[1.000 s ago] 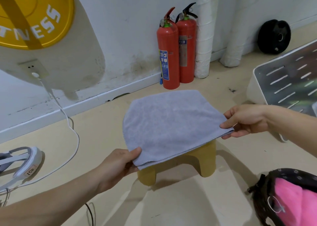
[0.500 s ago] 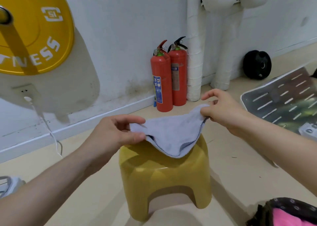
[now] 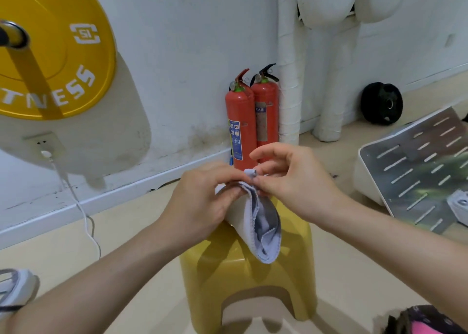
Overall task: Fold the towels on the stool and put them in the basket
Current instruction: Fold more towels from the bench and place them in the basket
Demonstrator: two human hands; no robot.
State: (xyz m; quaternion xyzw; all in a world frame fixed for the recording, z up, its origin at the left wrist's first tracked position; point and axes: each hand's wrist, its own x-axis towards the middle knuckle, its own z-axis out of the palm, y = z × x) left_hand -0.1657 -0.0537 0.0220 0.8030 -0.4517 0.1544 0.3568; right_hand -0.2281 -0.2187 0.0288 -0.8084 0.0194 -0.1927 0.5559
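Head view, 1 frame; both hands over the yellow plastic stool [image 3: 255, 278], which stands on the beige floor near the white wall.

Grey towel [image 3: 266, 234]: held in the air above the stool seat, doubled over, its stitched edges running down side by side to a rounded fold at the bottom; whether that fold touches the seat, cannot tell.

Left hand [image 3: 200, 204]: fingers curled round the towel's upper edge, thumb side toward the right hand; firm hold.

Right hand [image 3: 293, 189]: thumb and forefinger pinch a small corner of the towel that sticks up between the 2 hands; remaining fingers lifted and loosely bent, off the cloth; the 2 hands are touching or nearly so at the top of the towel.

Dark basket [image 3: 428, 321]: at the lower right frame edge, on the floor, well apart from the stool; something pink lies in it; mostly cut off.

Surroundings: 2 red fire extinguishers [image 3: 241, 123] upright against the wall behind the stool, just beside a white wrapped pipe [image 3: 290, 85]; yellow weight plate [image 3: 53, 52] at upper left; wall socket [image 3: 44, 142] below it with a white cable [image 3: 84, 217] trailing down to the floor; black weight plate [image 3: 382, 103] leaning on the wall at right; white slotted bin [image 3: 415, 171] tilted at far right.
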